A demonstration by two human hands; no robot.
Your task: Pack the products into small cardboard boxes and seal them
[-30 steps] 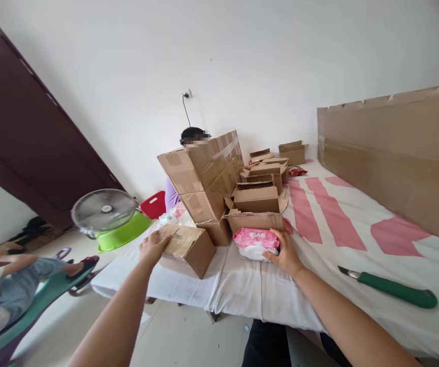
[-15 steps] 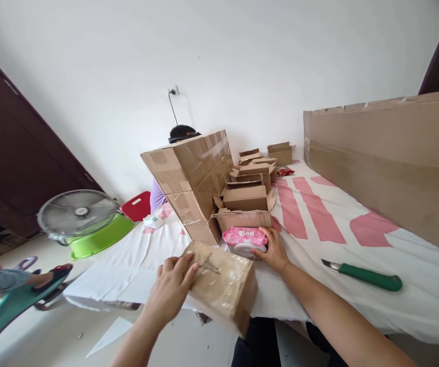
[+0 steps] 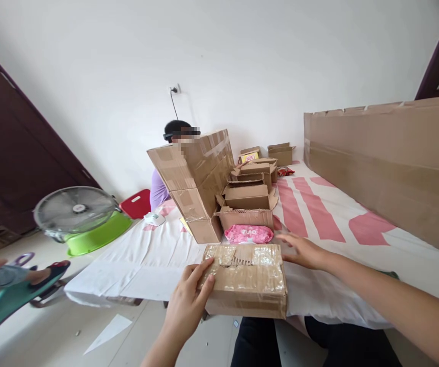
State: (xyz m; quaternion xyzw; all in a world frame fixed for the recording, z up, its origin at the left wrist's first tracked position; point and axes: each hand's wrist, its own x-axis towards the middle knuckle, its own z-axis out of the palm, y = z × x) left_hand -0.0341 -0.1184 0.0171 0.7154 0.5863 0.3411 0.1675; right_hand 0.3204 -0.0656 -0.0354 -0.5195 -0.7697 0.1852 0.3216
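Observation:
A small taped cardboard box (image 3: 247, 285) sits at the table's front edge, its top torn at the far side. My left hand (image 3: 189, 295) grips its left end, fingers on top. My right hand (image 3: 305, 252) is open beside its right end, fingers apart, near the far corner; whether it touches the box I cannot tell. Just behind the box lies a pink pack of wipes (image 3: 248, 234), its front partly hidden. Beyond it an open cardboard box (image 3: 247, 219) faces me. A green knife handle (image 3: 392, 275) shows only in part behind my right forearm.
Stacked cardboard boxes (image 3: 194, 204) stand left of the row of open boxes. Behind them sits another person (image 3: 160, 188). A long cardboard panel (image 3: 387, 163) borders the table's right side. A fan (image 3: 78, 209) rests on a green basin (image 3: 97, 237) at left.
The cardboard box has swung level and moved right, in front of the wipes, with my left hand on it. My right hand has let go of the wipes and moved right.

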